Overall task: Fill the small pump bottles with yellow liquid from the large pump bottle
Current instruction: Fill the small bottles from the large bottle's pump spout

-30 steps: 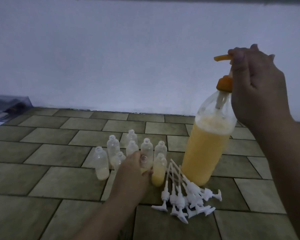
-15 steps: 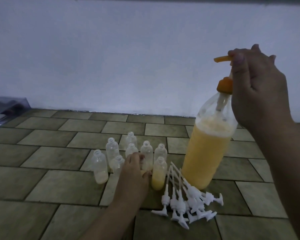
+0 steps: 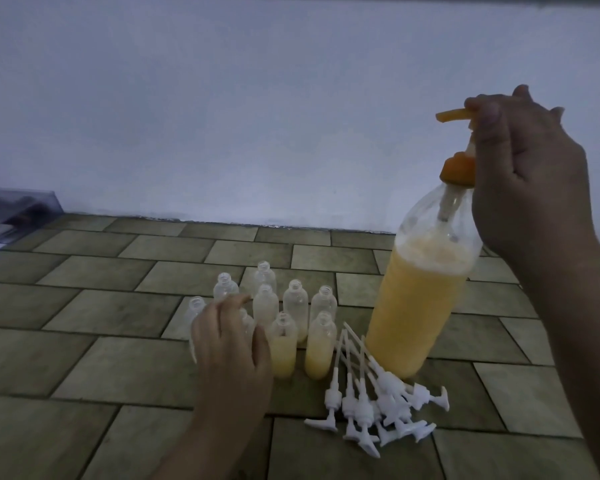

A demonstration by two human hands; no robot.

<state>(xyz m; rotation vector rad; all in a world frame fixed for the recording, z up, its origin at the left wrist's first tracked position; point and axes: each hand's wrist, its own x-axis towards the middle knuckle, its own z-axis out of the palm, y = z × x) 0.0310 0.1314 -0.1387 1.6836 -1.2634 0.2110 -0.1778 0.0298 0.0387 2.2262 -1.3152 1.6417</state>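
Between fills: your right hand (image 3: 530, 174) grips orange pump head of large pump bottle (image 3: 420, 299), tilted on tiled floor (image 3: 84, 358). Your left hand (image 3: 229, 344) curls among small pump bottles (image 3: 293, 303), grip unclear. Next, probably: lift empty one beneath spout.

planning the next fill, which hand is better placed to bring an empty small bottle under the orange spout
Left. The left hand already rests among the small bottles, while the right hand grips the orange pump head of the large pump bottle.
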